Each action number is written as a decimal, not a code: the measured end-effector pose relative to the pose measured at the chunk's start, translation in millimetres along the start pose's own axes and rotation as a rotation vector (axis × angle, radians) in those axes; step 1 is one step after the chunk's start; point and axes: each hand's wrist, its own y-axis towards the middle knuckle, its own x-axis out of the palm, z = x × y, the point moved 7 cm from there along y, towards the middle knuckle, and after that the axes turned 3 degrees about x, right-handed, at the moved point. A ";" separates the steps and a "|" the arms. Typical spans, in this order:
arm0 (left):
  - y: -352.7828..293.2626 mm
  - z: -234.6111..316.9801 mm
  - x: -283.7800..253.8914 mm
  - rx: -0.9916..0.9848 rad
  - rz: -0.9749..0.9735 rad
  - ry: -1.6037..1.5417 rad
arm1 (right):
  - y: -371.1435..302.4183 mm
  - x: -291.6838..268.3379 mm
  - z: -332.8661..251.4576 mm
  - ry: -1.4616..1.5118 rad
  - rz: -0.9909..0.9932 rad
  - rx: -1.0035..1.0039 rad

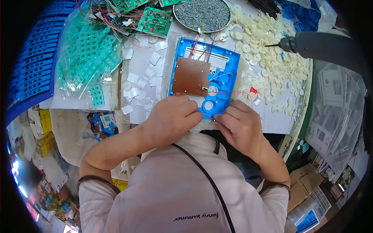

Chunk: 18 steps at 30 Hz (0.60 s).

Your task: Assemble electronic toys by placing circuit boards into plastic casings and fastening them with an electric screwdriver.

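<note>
A blue plastic housing (234, 66) lies open on the worktable in front of me, with a brown circuit board (190, 75) resting in it. Red and dark wires (208, 46) run out at the housing's far edge. At the near edge my left hand (173, 116) has its fingers closed, the fingertips partly hidden. My right hand (241, 126) pinches at the housing's near right corner. A thin red wire (206, 115) stretches between the fingertips of both hands. Another thin wire (237, 92) leads from the board toward a small red piece (253, 90) on the right.
An electric screwdriver (307, 44) juts in from the right over many cream plastic discs (268, 58). A round tray (175, 17) of screws stands at the back. Green circuit boards (155, 21), bagged turquoise keypads (87, 50) and white paper squares (142, 81) lie leftward.
</note>
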 end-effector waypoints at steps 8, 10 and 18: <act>3.4 9.3 2.4 0.130 -0.102 0.138 | -17.7 12.1 33.4 0.268 0.090 -0.027; 3.3 10.4 5.2 0.167 -0.118 0.172 | -21.6 14.9 36.1 0.298 0.091 0.020; 1.3 12.4 8.9 0.215 -0.172 0.255 | -24.3 17.2 41.5 0.552 -0.034 0.333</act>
